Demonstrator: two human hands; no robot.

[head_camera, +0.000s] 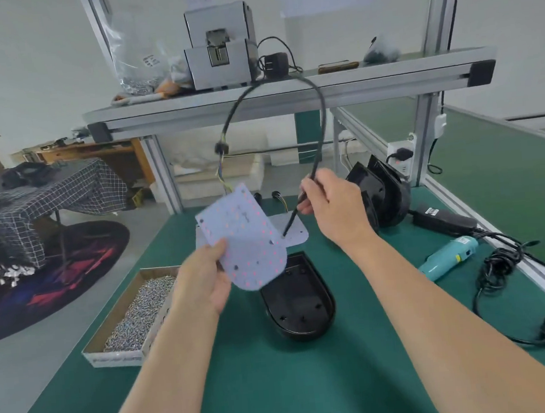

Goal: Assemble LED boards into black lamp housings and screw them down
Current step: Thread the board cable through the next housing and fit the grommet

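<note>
My left hand pinches the lower left edge of a white LED board dotted with red LEDs, holding it tilted in the air above the bench. A black cable arches up from the board's wired end and comes down into my right hand, which grips it near its free end. Below the board an open black lamp housing lies on the green mat, its inside facing up. More white LED boards lie flat behind the raised one.
A cardboard tray of screws sits at the left of the mat. Several black housings stand stacked at the right back. A teal electric screwdriver with its power supply and coiled cords lies at the right. A shelf runs overhead.
</note>
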